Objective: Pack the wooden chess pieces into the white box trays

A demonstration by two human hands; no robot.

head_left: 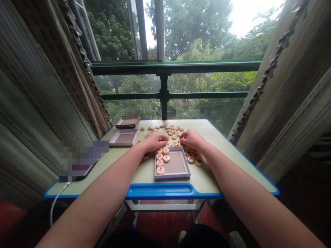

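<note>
A shallow box tray (173, 176) stands at the desk's near middle. Inside it, along its left side, lie several round wooden xiangqi pieces (160, 170) with red characters. Just beyond the tray's far left corner is my left hand (155, 140), its fingers curled together among the loose pieces. My right hand (192, 139) reaches in from the other side, fingers bent and pressed together beside more pieces. Whatever either hand's fingertips hold is too small to make out. Scattered xiangqi pieces (174, 137) lie between and beyond the hands; others (190, 159) rest right of the tray, partly under my right hand.
A second shallow tray (124, 137) and a brown-edged box (127, 121) sit at the desk's far left. Nearer, a blurred device (82, 162) has a white cable (58, 199). The desk (232, 168) has a blue edge and abuts a window with a green railing (207, 67).
</note>
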